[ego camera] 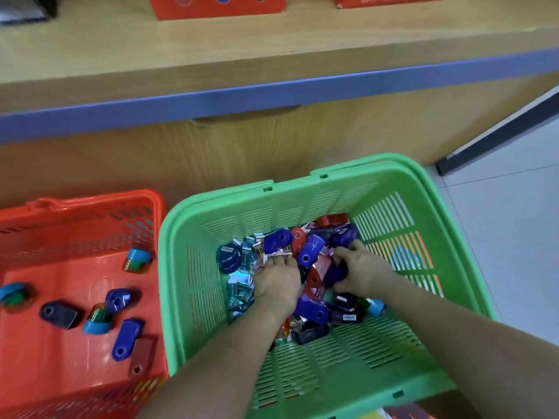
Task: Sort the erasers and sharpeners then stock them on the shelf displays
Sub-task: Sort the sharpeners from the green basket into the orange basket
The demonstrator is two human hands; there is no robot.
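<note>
A green basket (pixel 181 267) holds a mixed heap of blue, red and black sharpeners (pixel 311 247) and wrapped erasers (pixel 240 290). Both my hands are down in that heap. My left hand (pixel 279 282) lies palm down on the pile with its fingers reaching among the wrapped pieces. My right hand (pixel 361 272) curls its fingers round a dark blue sharpener (pixel 335 273). To the left, an orange basket (pixel 90 207) has several sharpeners (pixel 125 338) scattered on its floor, blue, black, red and clear ones with blue caps.
A wooden shelf (pixel 272 49) with a blue front edge runs across above the baskets. Orange display boxes (pixel 217 7) stand at its back. Grey tiled floor (pixel 514 237) lies to the right of the green basket.
</note>
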